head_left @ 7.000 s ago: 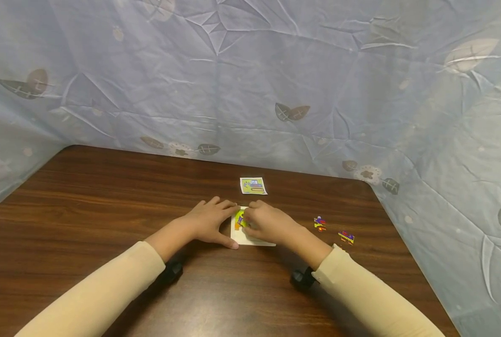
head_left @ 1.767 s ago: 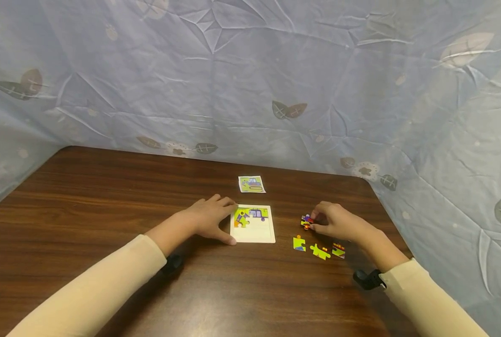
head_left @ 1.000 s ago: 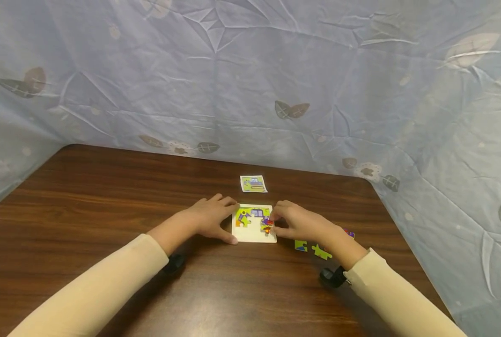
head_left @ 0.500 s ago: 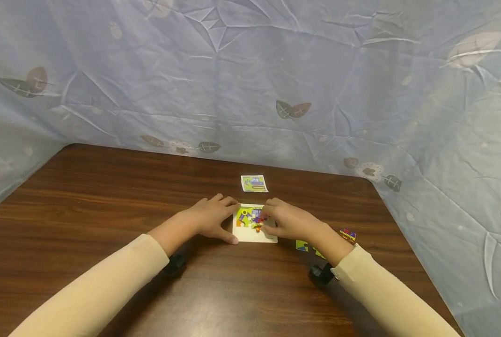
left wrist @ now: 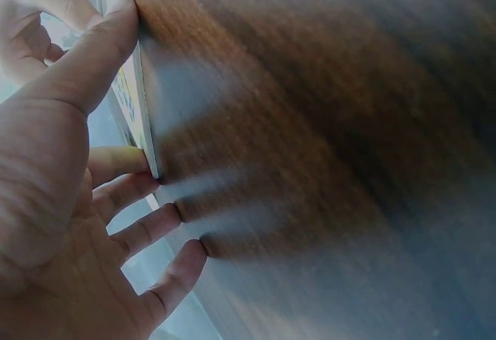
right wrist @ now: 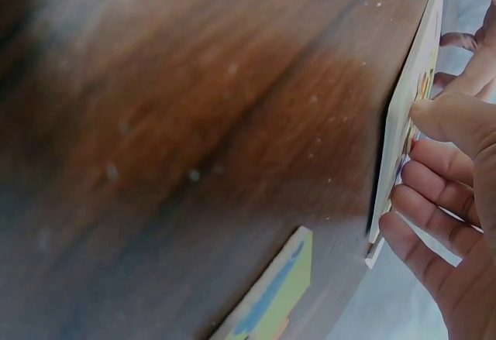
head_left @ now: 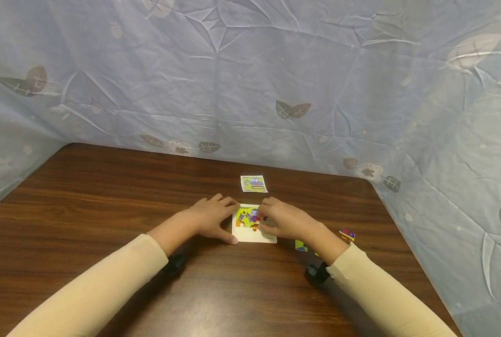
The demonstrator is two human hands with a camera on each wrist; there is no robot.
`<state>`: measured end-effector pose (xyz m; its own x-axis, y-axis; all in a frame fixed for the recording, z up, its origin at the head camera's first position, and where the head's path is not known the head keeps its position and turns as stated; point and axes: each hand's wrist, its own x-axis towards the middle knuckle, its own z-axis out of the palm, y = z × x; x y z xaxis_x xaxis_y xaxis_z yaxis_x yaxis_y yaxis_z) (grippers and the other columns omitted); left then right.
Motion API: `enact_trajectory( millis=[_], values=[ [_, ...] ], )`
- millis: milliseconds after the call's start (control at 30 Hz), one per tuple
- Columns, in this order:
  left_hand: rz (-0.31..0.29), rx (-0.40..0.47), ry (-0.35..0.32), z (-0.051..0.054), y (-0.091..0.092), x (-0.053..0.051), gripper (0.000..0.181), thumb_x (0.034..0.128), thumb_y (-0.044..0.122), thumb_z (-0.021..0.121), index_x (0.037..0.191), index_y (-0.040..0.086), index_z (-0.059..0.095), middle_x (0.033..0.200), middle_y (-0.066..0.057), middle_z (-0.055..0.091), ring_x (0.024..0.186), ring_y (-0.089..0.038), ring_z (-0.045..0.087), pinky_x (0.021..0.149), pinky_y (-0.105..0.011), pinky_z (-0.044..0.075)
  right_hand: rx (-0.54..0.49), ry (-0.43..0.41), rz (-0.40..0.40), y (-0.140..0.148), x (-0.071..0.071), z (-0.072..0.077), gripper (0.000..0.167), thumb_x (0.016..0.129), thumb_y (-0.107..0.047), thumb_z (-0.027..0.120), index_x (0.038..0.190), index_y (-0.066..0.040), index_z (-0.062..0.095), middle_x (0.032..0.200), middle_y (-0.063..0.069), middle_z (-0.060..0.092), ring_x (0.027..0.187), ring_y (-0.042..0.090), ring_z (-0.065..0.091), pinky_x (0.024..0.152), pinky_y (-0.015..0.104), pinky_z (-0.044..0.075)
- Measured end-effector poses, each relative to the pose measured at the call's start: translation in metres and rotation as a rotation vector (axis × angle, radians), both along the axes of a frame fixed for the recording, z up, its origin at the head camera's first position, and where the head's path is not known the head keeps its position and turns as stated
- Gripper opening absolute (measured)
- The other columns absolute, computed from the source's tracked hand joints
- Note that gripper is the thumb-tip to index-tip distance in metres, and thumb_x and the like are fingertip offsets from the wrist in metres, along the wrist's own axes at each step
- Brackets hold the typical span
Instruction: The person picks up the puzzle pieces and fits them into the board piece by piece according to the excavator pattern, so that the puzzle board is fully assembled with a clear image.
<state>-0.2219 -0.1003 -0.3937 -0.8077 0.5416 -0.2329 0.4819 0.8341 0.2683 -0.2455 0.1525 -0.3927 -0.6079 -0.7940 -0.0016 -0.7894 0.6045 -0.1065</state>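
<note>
A white puzzle tray (head_left: 250,236) lies on the table with green, purple and orange pieces fitted along its upper part. My left hand (head_left: 210,217) rests at its left side, fingers spread, with thumb and fingertips touching the rim. Over the tray's right half, my right hand (head_left: 286,220) pinches a puzzle piece (head_left: 254,228) with an orange spot and yellow-black stripes. That piece sits against the fitted ones; my fingers hide part of it. In the right wrist view, the thumb and fingers of my right hand (right wrist: 457,193) are close over the tray (right wrist: 401,115).
A picture card (head_left: 254,184) of a purple vehicle lies behind the tray. Loose pieces lie to the right: a striped one (head_left: 347,235) and a green-and-blue one (head_left: 301,245), with another partly under my right forearm. A patterned curtain (head_left: 250,93) hangs behind the brown table (head_left: 149,187).
My right hand took the orange-spotted puzzle piece from the loose ones, carried it left onto the tray, and slid it further left against the fitted pieces. My left hand stayed at the tray's edge.
</note>
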Motion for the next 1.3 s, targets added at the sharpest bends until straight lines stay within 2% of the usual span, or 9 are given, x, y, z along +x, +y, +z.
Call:
enact_trajectory(
  millis=[433, 633, 967, 1300],
  values=[
    [0.000, 0.009, 0.004, 0.0026, 0.0001, -0.0008, 0.101, 0.0869, 0.066, 0.075, 0.164, 0.013, 0.036, 0.170, -0.010, 0.035, 0.155, -0.037, 0.032, 0.121, -0.070, 0.032, -0.008, -0.018, -0.035, -0.0045, 0.0018, 0.0021, 0.015, 0.097, -0.021, 0.074, 0.105, -0.010, 0.076, 0.105, 0.003, 0.066, 0.091, 0.012, 0.057, 0.078, 0.026, 0.056],
    [0.004, 0.009, -0.006, 0.0034, -0.0003, -0.0007, 0.102, 0.0870, 0.066, 0.075, 0.165, 0.014, 0.035, 0.170, -0.008, 0.034, 0.156, -0.036, 0.030, 0.122, -0.070, 0.030, -0.053, -0.060, -0.069, -0.0042, 0.0011, 0.0001, 0.013, 0.097, -0.021, 0.074, 0.106, -0.012, 0.076, 0.104, 0.001, 0.065, 0.090, 0.011, 0.056, 0.080, 0.027, 0.055],
    [0.002, 0.019, -0.009, 0.0019, -0.0011, 0.0012, 0.101, 0.0875, 0.066, 0.075, 0.164, 0.012, 0.036, 0.170, -0.011, 0.035, 0.155, -0.038, 0.032, 0.121, -0.071, 0.031, -0.074, -0.077, -0.078, -0.0052, 0.0036, -0.0026, 0.012, 0.097, -0.021, 0.074, 0.107, -0.015, 0.077, 0.109, 0.000, 0.069, 0.098, 0.014, 0.063, 0.089, 0.033, 0.059],
    [-0.007, 0.020, 0.007, 0.0016, -0.0015, 0.0017, 0.100, 0.0872, 0.065, 0.075, 0.163, 0.012, 0.037, 0.169, -0.010, 0.036, 0.154, -0.037, 0.034, 0.121, -0.071, 0.032, -0.091, -0.078, -0.094, -0.0055, 0.0060, -0.0057, 0.008, 0.095, -0.016, 0.078, 0.103, -0.017, 0.078, 0.110, 0.001, 0.069, 0.101, 0.016, 0.063, 0.089, 0.033, 0.059]
  ],
)
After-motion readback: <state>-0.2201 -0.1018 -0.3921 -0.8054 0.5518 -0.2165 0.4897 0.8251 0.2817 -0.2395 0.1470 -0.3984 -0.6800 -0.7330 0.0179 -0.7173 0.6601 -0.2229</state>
